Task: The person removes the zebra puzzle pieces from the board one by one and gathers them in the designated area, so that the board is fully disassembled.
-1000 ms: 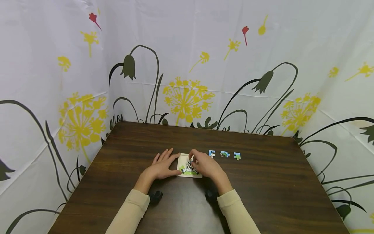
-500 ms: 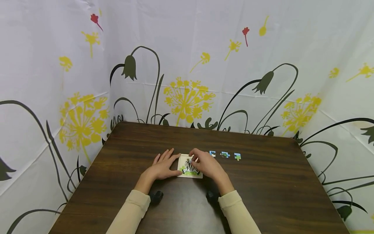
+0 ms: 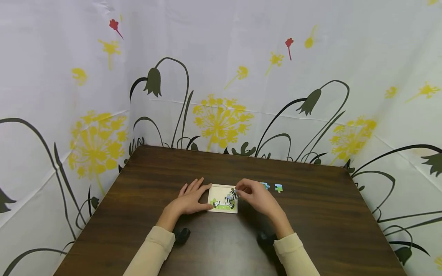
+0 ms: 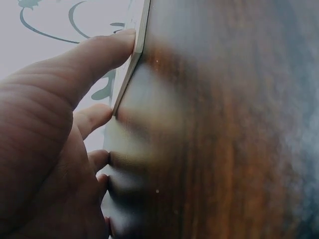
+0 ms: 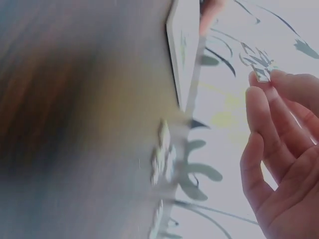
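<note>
A small jigsaw puzzle tray (image 3: 215,189) with a pale wooden border lies on the table. Along its lower part sit green and zebra-striped pieces (image 3: 221,204), while its upper left shows bare wood. My left hand (image 3: 189,200) rests flat at the tray's left side, thumb and forefinger touching the edge, other fingers spread on the table. Between thumb and fingertips my right hand (image 3: 257,195) pinches a zebra-striped puzzle piece (image 5: 260,67), tilted above the tray's right side. Its print is washed out in the right wrist view.
Beyond the right hand, two loose puzzle pieces show: a partly hidden blue one (image 3: 265,185) and a blue-green one (image 3: 278,188). A flower-printed curtain (image 3: 217,76) hangs behind the dark wooden table (image 3: 328,214). Black wrist cameras (image 3: 182,235) sit under both wrists.
My right hand has moved right, from the tray's middle to its right side, with a striped piece lifted in its fingertips. It now covers the nearest loose piece's spot. My left hand stays put.
</note>
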Motion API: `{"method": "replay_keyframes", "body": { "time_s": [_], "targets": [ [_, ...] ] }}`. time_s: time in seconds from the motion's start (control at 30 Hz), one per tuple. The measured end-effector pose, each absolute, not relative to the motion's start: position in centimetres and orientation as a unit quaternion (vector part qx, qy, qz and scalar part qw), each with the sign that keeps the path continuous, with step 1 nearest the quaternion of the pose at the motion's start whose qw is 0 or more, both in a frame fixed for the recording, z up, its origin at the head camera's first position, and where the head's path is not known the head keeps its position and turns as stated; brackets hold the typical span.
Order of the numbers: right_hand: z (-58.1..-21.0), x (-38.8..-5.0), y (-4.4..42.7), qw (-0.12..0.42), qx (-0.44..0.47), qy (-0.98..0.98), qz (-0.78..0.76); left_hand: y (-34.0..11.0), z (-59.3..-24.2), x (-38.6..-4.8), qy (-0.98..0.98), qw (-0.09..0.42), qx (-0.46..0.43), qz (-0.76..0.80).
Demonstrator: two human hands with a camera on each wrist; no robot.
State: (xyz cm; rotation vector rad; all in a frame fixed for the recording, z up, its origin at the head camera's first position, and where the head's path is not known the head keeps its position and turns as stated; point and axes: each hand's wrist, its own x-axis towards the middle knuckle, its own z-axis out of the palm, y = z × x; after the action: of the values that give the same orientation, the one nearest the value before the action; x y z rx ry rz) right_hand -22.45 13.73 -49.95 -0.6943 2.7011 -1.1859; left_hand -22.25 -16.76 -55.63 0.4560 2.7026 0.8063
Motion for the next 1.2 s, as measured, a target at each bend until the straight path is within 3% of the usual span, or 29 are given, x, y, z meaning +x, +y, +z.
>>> {"method": "replay_keyframes", "body": {
  "time_s": [0.6,1.2],
  "targets": [
    [-50.3,-23.0,22.1,0.070,-0.143,0.908,-0.388,-16.7,-55.5,-22.2,0.936,0.145,0.161,0.278],
    [-51.8,-23.4,23.7,0.125,-0.132,0.931,-0.317,-17.0,-56.0,-22.2,0.939,0.148,0.155,0.270]
  ]
}}
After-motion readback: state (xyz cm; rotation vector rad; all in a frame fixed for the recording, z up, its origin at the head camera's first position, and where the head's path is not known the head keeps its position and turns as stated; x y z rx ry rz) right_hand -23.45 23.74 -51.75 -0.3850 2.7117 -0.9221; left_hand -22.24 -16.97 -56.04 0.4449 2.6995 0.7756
